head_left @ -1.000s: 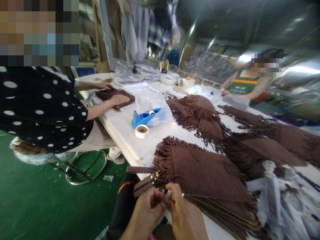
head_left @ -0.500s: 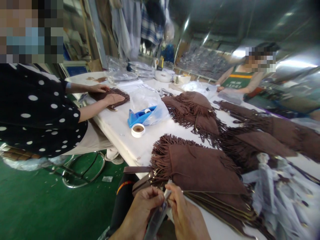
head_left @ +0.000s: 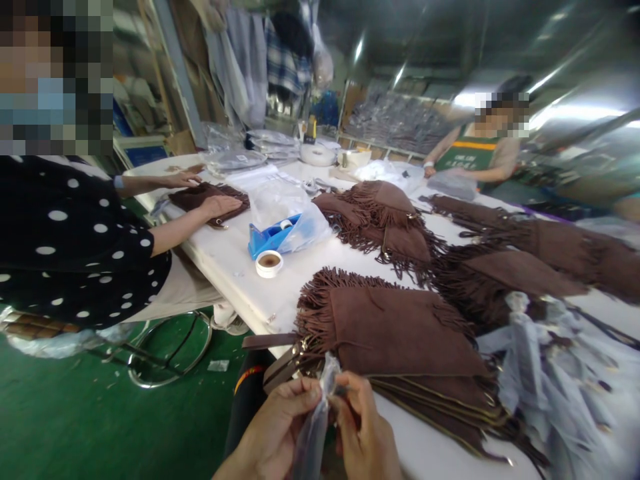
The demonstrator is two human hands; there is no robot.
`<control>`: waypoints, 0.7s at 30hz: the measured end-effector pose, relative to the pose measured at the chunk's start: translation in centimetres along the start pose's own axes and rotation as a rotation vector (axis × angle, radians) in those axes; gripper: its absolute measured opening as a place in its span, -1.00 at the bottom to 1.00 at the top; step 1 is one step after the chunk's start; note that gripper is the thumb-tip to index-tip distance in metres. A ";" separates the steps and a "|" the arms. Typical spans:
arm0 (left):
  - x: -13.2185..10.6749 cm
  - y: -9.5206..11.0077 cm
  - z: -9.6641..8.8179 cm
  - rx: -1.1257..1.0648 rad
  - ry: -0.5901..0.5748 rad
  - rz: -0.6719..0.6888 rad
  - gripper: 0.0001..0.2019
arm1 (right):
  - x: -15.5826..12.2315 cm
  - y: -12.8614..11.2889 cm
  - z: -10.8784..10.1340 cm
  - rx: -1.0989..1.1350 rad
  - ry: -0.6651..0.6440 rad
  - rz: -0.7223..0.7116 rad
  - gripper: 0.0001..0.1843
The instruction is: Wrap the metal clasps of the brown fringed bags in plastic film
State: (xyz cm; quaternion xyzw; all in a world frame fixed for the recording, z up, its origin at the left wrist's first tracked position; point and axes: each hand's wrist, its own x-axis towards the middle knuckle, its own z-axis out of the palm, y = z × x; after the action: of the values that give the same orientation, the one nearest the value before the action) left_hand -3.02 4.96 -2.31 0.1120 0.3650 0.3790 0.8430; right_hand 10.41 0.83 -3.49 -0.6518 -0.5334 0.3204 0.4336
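My left hand [head_left: 280, 430] and my right hand [head_left: 363, 433] meet at the bottom edge of the view, both pinched on a strip of clear plastic wrapping [head_left: 317, 407] that hangs down between them. Just beyond my fingers lies a stack of brown suede fringed bags [head_left: 400, 333] with dark straps and metal hardware [head_left: 287, 363] sticking out over the edge of the white table [head_left: 240, 257]. What the wrapping encloses is hidden by my fingers.
A person in a black dotted top [head_left: 75, 247] sits at the left, hands on a brown bag [head_left: 205, 197]. A blue tape dispenser [head_left: 273, 237] and a tape roll [head_left: 269, 263] lie mid-table. More fringed bags [head_left: 390, 220], grey wrappers [head_left: 545, 360], another worker [head_left: 475, 157] far right.
The clear plastic strip has come up between my fingers and now hangs lower between my hands. The view has drifted, so the table sits slightly left and higher.
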 end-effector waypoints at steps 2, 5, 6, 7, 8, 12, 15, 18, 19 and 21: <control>0.3 -0.2 -0.3 -0.027 -0.004 -0.041 -0.72 | 0.0 0.4 -0.1 0.044 -0.028 -0.029 -0.67; 0.6 -0.6 -0.5 -0.056 -0.031 -0.072 -0.74 | 0.1 1.1 -0.1 0.077 -0.036 -0.158 -0.72; 0.5 -0.7 -0.4 -0.058 -0.037 -0.074 -0.75 | 0.1 1.4 0.0 0.089 -0.029 -0.207 -0.72; 0.4 -0.7 -0.3 -0.060 -0.040 -0.075 -0.76 | 0.2 1.7 0.0 0.103 -0.023 -0.251 -0.72; 0.3 -0.7 -0.2 -0.061 -0.038 -0.074 -0.78 | 0.2 1.9 0.0 0.116 -0.026 -0.285 -0.72; -0.1 -0.5 0.3 -0.065 -0.033 -0.072 -0.80 | 0.6 2.5 -0.5 0.085 -0.120 -0.371 -0.71; -0.3 -0.5 0.6 -0.032 -0.007 -0.052 -0.78 | 1.1 2.5 -1.5 -0.096 -0.148 -0.485 -0.67; -0.8 -0.6 1.0 0.039 0.070 0.004 -0.76 | 1.4 2.5 -1.9 -0.345 -0.097 -0.632 -0.63; -1.0 -0.7 1.1 0.060 0.095 0.032 -0.76 | 1.4 2.5 -1.9 -0.407 -0.079 -0.666 -0.64; -1.3 -0.8 1.5 0.100 0.122 0.097 -0.75 | 1.1 2.5 -1.6 -0.456 -0.066 -0.660 -0.68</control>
State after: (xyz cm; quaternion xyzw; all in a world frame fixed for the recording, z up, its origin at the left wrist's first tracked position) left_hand -2.15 3.60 -0.95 0.1482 0.4282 0.4066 0.7933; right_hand 13.07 1.42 -5.05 -0.5146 -0.7849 0.0581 0.3401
